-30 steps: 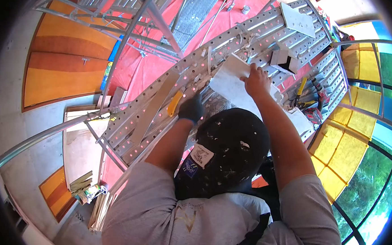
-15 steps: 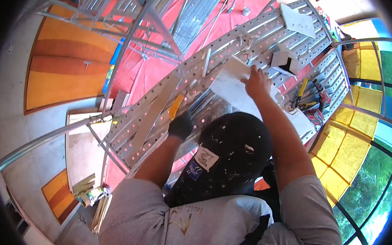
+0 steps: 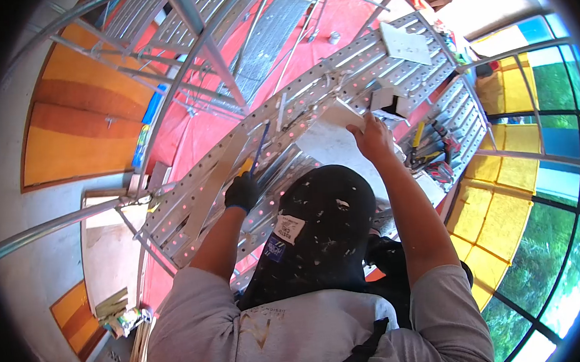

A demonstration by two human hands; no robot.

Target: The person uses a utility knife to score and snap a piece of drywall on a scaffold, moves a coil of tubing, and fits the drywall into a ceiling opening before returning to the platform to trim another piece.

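My left hand (image 3: 241,192), in a dark glove, is closed around a yellow-handled tool (image 3: 247,164). A thin blue strip (image 3: 260,146) rises beside it; whether it belongs to the tool I cannot tell. My bare right hand (image 3: 372,138) is at the upper right edge of a pale board (image 3: 334,145), thumb and fingers pressed on that edge. This board lies on the perforated metal platform (image 3: 285,108), its lower part hidden behind my knee. Left of my left hand lies a long narrow strip (image 3: 215,175).
Beyond my right hand are a small open box (image 3: 387,102) and another pale panel (image 3: 405,44). Yellow-handled and red tools (image 3: 441,172) lie to the right. Scaffold tubes (image 3: 193,61) cross the upper left, above red floor sheeting (image 3: 174,131).
The view has shifted, so the platform appears further left. The blue strip now shows beside my left hand, and the yellow handle is more covered by it. My right hand stays at the board.
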